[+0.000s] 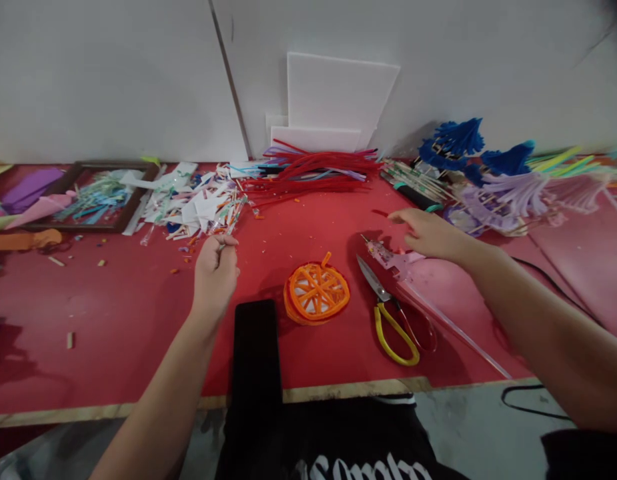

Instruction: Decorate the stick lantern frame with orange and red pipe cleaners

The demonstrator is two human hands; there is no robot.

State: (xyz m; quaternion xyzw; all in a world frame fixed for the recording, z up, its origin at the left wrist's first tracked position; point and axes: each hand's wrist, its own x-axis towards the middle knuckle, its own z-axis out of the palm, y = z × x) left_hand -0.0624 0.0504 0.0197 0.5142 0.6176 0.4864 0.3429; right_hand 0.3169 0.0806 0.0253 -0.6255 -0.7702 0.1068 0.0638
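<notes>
My left hand [215, 275] hovers over the red table, its fingers closed in a pinch; whatever is between them is too small to name. My right hand [435, 235] is above the pink glue gun [401, 263], fingers apart and holding nothing. Between my hands lies a round orange-slice shape [318, 292] made of orange and red pipe cleaners, with a short orange stub on top. Right of it are scissors [395, 320] with one yellow handle showing. A black phone [257, 350] rests at the table's front edge, left of the orange slice.
Red pipe cleaners [321, 165] lie at the back below white foam boards [338, 93]. White scraps [203, 207] and a brown frame [71, 180] are back left. Blue and lilac fringed pieces [508, 193] fill the back right. A black cable [558, 288] runs on the right.
</notes>
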